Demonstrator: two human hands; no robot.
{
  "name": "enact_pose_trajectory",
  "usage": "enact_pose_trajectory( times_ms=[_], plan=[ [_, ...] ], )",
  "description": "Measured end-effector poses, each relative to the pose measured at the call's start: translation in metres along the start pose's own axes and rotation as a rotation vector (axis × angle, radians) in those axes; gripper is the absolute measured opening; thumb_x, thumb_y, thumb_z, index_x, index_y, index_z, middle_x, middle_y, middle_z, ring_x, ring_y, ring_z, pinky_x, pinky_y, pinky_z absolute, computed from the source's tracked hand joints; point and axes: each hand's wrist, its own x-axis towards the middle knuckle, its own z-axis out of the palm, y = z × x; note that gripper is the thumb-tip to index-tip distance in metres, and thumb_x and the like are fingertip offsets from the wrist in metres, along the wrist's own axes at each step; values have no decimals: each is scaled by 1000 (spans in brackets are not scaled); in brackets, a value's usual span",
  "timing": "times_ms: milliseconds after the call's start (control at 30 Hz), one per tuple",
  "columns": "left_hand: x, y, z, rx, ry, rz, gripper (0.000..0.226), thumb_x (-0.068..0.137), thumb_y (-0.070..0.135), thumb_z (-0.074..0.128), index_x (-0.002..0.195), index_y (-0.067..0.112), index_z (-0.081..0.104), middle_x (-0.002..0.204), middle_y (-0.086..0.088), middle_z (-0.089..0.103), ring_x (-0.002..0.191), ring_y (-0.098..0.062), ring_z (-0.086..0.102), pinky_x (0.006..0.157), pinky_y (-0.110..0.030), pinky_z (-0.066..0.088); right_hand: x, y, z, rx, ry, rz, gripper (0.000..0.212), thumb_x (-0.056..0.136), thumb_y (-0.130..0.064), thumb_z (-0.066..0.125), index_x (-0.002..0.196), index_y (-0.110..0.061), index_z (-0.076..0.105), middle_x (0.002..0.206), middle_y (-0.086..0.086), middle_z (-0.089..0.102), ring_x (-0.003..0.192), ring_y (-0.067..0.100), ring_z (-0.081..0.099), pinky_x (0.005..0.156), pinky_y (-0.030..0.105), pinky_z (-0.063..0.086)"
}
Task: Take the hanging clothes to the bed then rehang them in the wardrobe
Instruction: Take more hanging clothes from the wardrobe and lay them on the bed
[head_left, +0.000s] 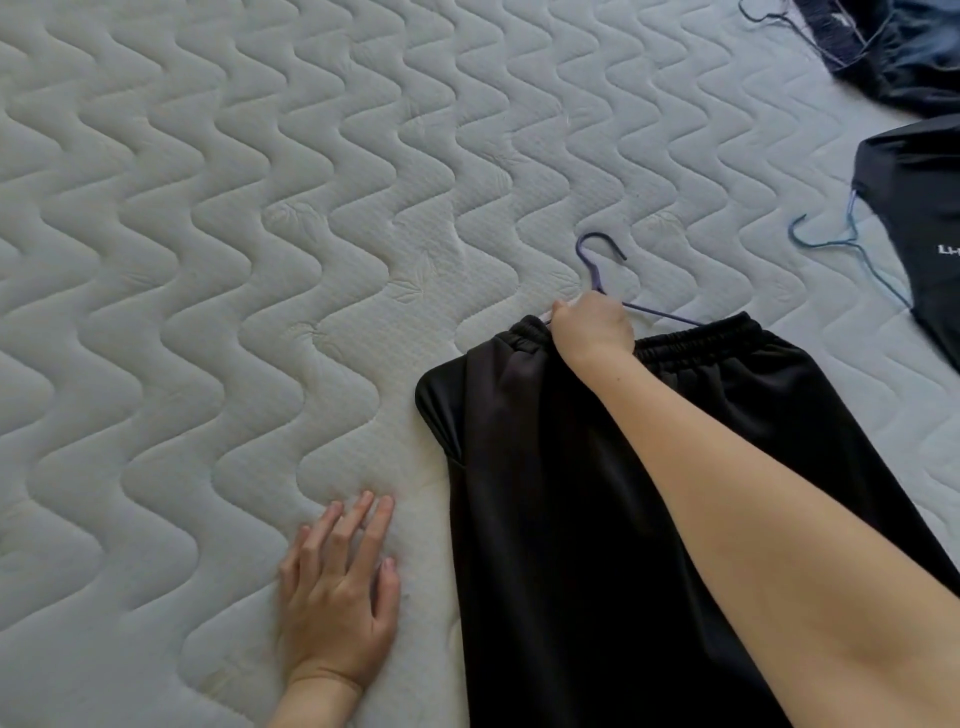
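Black trousers (545, 493) with an elastic waistband lie flat on the white quilted mattress (234, 260), waistband pointing away from me. A purple wire hanger (597, 260) sticks out past the waistband, its hook on the mattress. My right hand (592, 330) is closed around the hanger's neck at the waistband; my forearm crosses over the trousers. My left hand (340, 587) rests flat on the mattress just left of the trousers, fingers spread, holding nothing.
A dark garment with white lettering (919, 234) on a blue wire hanger (831, 244) lies at the right edge. A dark blue frayed garment (893, 52) lies at the top right corner. The quilted mattress stretches away to the left.
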Motion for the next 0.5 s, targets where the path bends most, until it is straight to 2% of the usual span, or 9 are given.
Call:
enact_pose_trajectory(
  times_ms=[133, 200, 300, 400, 467, 500],
  plan=[
    [1, 2, -3, -59, -14, 0, 53, 83, 33, 42, 131, 20, 61, 135, -4, 60, 127, -28, 48, 110, -48, 30, -13, 9, -7, 148, -40, -4, 48, 100, -39, 40, 125, 0, 53, 127, 20, 59, 116, 36, 55, 88, 35, 41],
    [2, 4, -6, -71, -16, -18, 53, 83, 33, 41, 131, 19, 61, 134, -5, 60, 126, -29, 49, 109, -48, 30, -34, 18, -18, 369, 14, -25, 39, 99, -36, 41, 114, -3, 56, 115, 15, 64, 106, 32, 57, 83, 34, 39],
    [-1, 7, -21, -122, -115, -71, 54, 83, 35, 39, 131, 20, 61, 134, -5, 59, 125, -31, 49, 107, -48, 34, -96, 42, -44, 808, 110, 20, 19, 95, -29, 49, 92, -13, 60, 87, 4, 64, 85, 26, 63, 83, 40, 51],
    [6, 9, -46, -116, -274, -144, 61, 78, 42, 36, 131, 23, 59, 137, -4, 56, 124, -30, 49, 106, -45, 35, -186, 71, -92, 1103, 118, 112, 16, 96, -17, 50, 94, -9, 64, 85, 6, 65, 80, 21, 61, 75, 34, 52],
    [11, 32, -91, -371, -439, -247, 53, 84, 42, 40, 127, 17, 62, 133, -9, 59, 119, -31, 53, 102, -42, 38, -254, 96, -131, 1201, 129, 129, 20, 96, -15, 49, 94, -6, 68, 89, 12, 70, 81, 22, 64, 76, 35, 53],
    [7, 38, -114, -510, -464, -310, 37, 91, 34, 47, 120, 19, 65, 128, -11, 62, 114, -28, 56, 97, -38, 40, -288, 109, -148, 1211, 132, 128, 23, 97, -15, 48, 94, -6, 69, 90, 13, 72, 82, 23, 67, 78, 37, 54]
  ],
)
